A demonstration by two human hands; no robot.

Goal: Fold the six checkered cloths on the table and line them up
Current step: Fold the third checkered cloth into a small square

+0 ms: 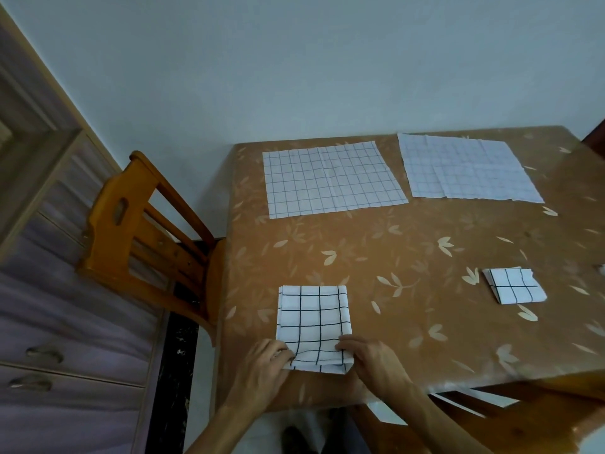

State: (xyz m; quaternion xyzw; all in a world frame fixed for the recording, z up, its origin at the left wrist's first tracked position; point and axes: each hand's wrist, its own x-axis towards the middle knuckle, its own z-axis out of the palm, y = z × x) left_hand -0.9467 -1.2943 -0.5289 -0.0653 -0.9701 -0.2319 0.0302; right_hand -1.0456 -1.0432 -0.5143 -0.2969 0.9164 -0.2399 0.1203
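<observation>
The wooden chair [147, 231] stood off to my left, just beside the table [409, 244]. My left hand [262, 365] had its fingers curled round the near left corner of the half-folded cloth [314, 326], pinching the layers there. The cloth lay at the table's near left edge. My right hand [370, 358] pinched the near right corner, fingertips on top (the thumb was hidden, so I could not tell how deep it reached).

Beyond them, the left flat cloth [330, 178] and the right flat cloth [465, 168] lay unfolded side by side at the far edge. A small folded cloth [514, 286] sat well apart to the right. I could see only four of the six.

As I judged it, the next fold could go askew: if one hand lifted ahead of the other, the layers would slide and the black lines would stop matching. The near edge already bunched a little. The tablecloth looked glossy, so a pull might drag the whole cloth off the near edge.
</observation>
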